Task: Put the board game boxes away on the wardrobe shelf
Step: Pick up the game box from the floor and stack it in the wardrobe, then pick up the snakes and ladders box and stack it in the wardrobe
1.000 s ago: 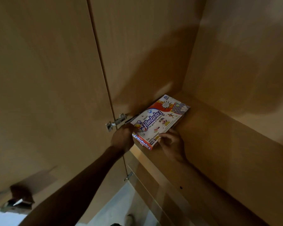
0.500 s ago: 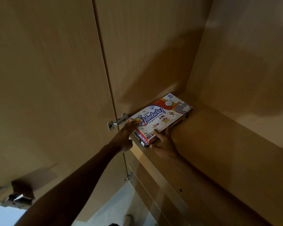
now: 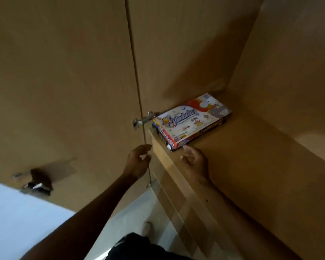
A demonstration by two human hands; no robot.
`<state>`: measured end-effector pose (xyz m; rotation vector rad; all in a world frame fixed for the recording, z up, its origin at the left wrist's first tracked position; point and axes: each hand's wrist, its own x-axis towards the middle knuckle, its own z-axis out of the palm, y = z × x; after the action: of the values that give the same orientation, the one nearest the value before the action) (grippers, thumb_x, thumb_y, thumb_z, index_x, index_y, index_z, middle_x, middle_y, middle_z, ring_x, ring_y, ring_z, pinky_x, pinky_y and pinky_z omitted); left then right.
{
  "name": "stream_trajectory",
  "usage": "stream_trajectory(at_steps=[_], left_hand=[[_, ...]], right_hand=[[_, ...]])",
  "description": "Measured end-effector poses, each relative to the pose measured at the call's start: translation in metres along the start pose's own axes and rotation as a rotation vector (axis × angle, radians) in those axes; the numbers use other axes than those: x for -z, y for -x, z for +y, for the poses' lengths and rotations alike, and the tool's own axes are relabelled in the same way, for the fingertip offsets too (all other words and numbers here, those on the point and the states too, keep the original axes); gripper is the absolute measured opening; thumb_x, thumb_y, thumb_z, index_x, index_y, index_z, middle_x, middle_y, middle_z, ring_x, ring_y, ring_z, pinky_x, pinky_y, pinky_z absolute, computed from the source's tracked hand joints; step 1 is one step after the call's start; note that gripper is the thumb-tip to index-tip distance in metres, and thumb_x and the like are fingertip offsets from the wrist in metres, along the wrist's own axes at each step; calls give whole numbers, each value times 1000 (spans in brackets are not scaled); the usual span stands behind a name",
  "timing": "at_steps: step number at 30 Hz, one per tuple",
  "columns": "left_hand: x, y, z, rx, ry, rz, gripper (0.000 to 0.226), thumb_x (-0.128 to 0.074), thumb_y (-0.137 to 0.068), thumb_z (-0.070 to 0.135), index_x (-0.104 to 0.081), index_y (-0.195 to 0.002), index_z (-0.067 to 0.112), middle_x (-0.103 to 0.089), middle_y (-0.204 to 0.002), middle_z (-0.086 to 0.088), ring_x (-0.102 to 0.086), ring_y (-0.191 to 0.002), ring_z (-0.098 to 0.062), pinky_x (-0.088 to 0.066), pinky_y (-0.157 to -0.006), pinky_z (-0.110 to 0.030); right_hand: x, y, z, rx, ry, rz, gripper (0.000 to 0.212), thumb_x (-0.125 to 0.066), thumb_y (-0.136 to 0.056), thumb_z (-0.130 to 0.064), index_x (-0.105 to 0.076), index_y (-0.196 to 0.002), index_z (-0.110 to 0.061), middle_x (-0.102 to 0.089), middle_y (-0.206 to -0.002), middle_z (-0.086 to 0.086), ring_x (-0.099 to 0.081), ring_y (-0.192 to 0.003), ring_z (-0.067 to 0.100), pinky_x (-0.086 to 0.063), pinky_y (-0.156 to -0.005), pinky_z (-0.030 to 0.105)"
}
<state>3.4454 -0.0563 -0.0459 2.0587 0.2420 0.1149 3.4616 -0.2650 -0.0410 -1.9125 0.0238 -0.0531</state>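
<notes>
Both hands had just let go: the left hand (image 3: 138, 162) and right hand (image 3: 194, 159) hung open and empty, while the board game box (image 3: 191, 121) lay flat on the wardrobe shelf (image 3: 242, 156), apparently stowed.

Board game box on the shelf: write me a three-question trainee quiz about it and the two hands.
1. True or false: the board game box lies flat on the wardrobe shelf.
2. Which hand is nearer the box's front corner? A) left hand B) right hand
3. What metal fitting shows just left of the box, on the door?

Key:
1. True.
2. B; its fingers reach almost to the corner, though actual touch cannot be told. The left hand hangs apart, below the shelf edge, fingers loosely curled and empty.
3. A hinge.
</notes>
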Motion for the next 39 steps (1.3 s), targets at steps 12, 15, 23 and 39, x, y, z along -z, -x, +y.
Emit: stream_trajectory(at_steps=[12, 15, 23, 39], left_hand=[[57, 253, -105, 582, 364, 342, 29, -58, -88, -6, -67, -108, 12, -74, -96, -3, -67, -85, -12, -51, -75, -18], [83, 319, -127, 674, 413, 493, 30, -57, -88, -6, -67, -110, 12, -74, -95, -2, -67, -83, -11, -47, -68, -15], [171, 496, -177, 798, 533, 887, 33, -59, -85, -4, -67, -113, 11, -75, -100, -2, -67, -83, -1, -48, -72, -15], [273, 895, -239, 1020, 664, 1760, 27, -63, -86, -2, -67, -108, 13, -73, -97, -1, -67, -86, -8, -48, -73, -20]], right_hand=[[-98, 163, 40, -139, 124, -658, 17, -64, -86, -19, -70, -102, -21, -71, -95, -6, -67, -91, 10, -56, -78, 26], [-134, 208, 28, -85, 179, -808, 17, -63, -87, -16, -71, -102, -17, -69, -88, -7, -66, -85, 8, -54, -75, 21], [-243, 346, -24, 125, 300, -1152, 14, -64, -86, -12, -72, -96, -16, -66, -79, -5, -62, -70, 6, -50, -69, 17], [-434, 774, -97, 462, 380, -1945, 13, -67, -86, -16, -72, -96, -22, -73, -90, 0, -70, -87, 15, -60, -83, 37]])
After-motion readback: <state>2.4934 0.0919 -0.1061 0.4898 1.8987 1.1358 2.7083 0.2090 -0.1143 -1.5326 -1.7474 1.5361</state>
